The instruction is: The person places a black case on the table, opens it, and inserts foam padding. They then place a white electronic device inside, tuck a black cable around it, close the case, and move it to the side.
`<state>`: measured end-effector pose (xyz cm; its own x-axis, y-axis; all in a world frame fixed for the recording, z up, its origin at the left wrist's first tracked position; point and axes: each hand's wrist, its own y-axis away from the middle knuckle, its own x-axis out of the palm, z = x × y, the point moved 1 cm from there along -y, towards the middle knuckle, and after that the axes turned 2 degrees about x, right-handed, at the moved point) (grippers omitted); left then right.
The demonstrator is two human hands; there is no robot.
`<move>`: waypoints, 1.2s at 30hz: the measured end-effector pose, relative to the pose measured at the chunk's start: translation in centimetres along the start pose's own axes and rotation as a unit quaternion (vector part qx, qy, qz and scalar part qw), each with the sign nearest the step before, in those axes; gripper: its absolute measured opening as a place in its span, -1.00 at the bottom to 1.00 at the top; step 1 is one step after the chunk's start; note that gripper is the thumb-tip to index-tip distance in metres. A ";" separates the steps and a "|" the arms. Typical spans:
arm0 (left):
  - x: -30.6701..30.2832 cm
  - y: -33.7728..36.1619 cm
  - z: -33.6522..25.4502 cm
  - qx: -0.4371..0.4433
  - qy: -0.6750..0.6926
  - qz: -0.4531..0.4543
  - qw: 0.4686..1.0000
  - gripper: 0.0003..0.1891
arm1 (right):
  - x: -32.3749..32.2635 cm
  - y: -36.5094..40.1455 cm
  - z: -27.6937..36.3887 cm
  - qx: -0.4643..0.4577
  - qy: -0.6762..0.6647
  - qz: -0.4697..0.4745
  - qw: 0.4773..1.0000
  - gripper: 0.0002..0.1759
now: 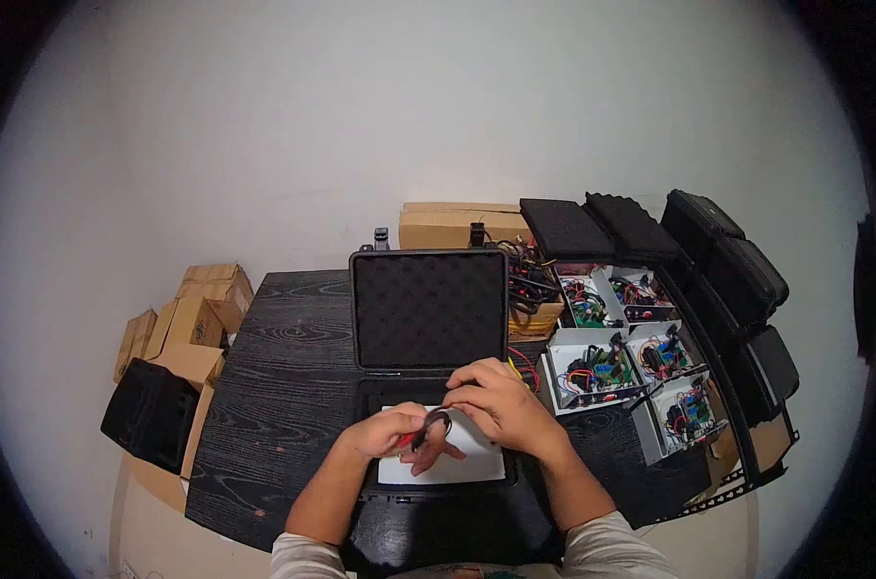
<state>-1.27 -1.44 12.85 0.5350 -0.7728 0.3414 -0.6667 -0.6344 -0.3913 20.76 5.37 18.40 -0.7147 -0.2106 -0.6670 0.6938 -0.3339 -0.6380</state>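
Note:
A black hard case with a foam-lined lid (430, 311) stands open on the dark table. A white panel (477, 470) lies in its lower half. Above the panel, my left hand (390, 433) is closed on a dark cable (438, 418) that bends in a loop; a bit of red shows beside it. My right hand (501, 405) is at the loop's right side, its fingers bent and pressed together on the cable.
White trays (566, 397) with circuit boards and wires stand on the right, near black cases (747, 270). A box of cables (537, 320) is behind the case. Cardboard boxes (195, 322) and a black case (149, 415) are at the left.

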 end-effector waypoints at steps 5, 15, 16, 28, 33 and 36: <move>0.2 -0.1 -0.9 0.132 0.039 -0.063 0.988 -0.30 | 1.5 0.8 -1.9 0.154 -0.287 0.049 0.944 -0.72; 0.2 -1.4 -2.5 0.361 0.124 -0.303 0.873 -0.55 | 2.0 0.0 -0.6 0.194 -0.128 -0.003 0.973 -0.77; -0.6 -1.2 -2.2 0.381 0.106 -0.288 0.872 -0.57 | 2.4 0.2 -0.9 0.174 -0.113 0.003 0.978 -0.77; 0.0 -1.5 -0.5 0.064 -0.376 -0.306 0.872 -0.65 | 3.6 1.6 -1.5 0.278 -0.532 0.128 0.789 -0.72; 0.4 -1.6 -0.9 0.017 -0.403 -0.243 0.882 -0.77 | 3.1 1.9 -1.9 0.296 -0.625 0.094 0.716 -0.66; 0.9 -1.6 -1.3 -0.012 -0.441 -0.224 0.869 -0.79 | 2.6 1.8 -1.8 0.300 -0.689 0.082 0.655 -0.53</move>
<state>-0.40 -1.15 14.89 0.9264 -0.1688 -0.3365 -0.2937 -0.8832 -0.3656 20.31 5.84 14.78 -0.3235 -0.7802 0.5354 0.9068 -0.4172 -0.0602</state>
